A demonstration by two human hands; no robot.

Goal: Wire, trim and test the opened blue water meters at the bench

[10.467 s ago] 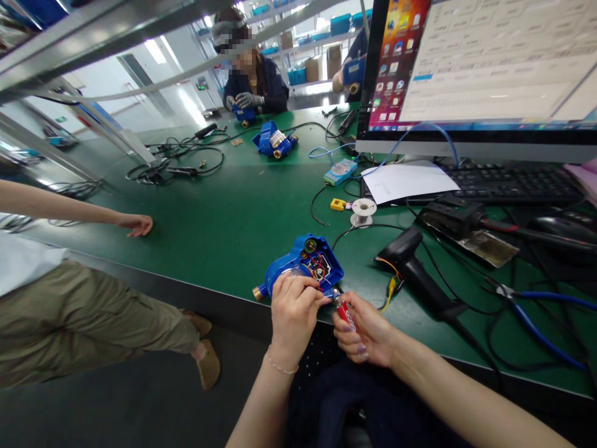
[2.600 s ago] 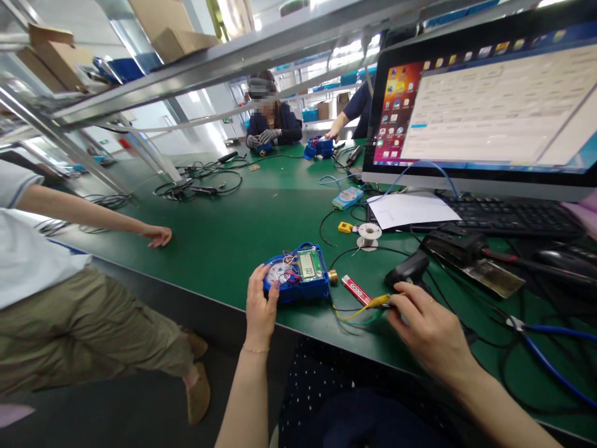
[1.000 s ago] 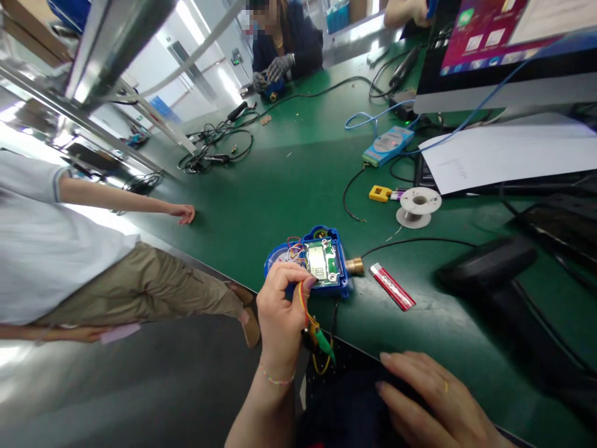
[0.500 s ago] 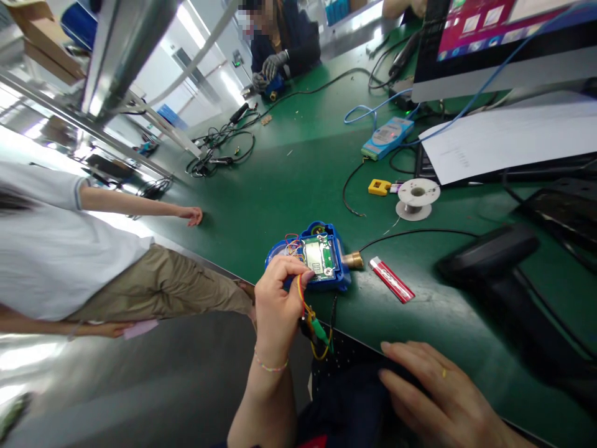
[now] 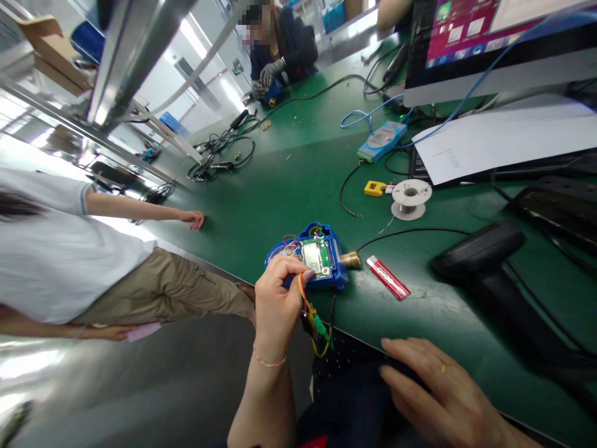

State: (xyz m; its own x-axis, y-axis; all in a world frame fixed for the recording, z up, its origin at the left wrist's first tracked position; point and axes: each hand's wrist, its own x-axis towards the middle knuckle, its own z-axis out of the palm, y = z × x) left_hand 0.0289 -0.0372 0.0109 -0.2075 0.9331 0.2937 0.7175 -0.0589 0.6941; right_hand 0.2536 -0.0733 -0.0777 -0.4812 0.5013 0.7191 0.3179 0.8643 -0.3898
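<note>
Clock directions are running from the blue meter (image 5: 313, 254), which is sitting open near the table's front edge, its display facing up and its brass fitting (image 5: 351, 259) pointing to 3 o'clock. The left hand (image 5: 278, 291) is covering the meter's 7 o'clock side and pinching thin coloured wires (image 5: 303, 291) between thumb and fingers beside the board; a green clip (image 5: 320, 326) is hanging below them at 6 o'clock. The right hand (image 5: 433, 386) is staying released at 4 to 5 o'clock, fingers loosely spread over dark clothing.

A red bar (image 5: 388, 278) is lying just beyond the fitting, toward 4 o'clock, and a black scanner (image 5: 485, 255) is blocking the stretch of table past it at 3 o'clock. Around 2 o'clock a wire spool (image 5: 411, 193) is standing next to a yellow piece (image 5: 374, 188), with a paper sheet (image 5: 504, 140) overlapping the keyboard behind. At 1 o'clock a light-blue box (image 5: 382, 142) is resting, while tangled black cables (image 5: 221, 163) are spreading at 10 to 11. A gloved co-worker (image 5: 284, 50) is handling a similar blue unit at 12; another person in a white shirt (image 5: 88, 249) is standing at 9, one hand on the table.

Compared with 2.6 seconds ago, the right hand is no longer holding a yellow clip, and the left is now gripping wires instead of the meter's rounded end. Since half a second ago, both hands are keeping practically the same pose.
</note>
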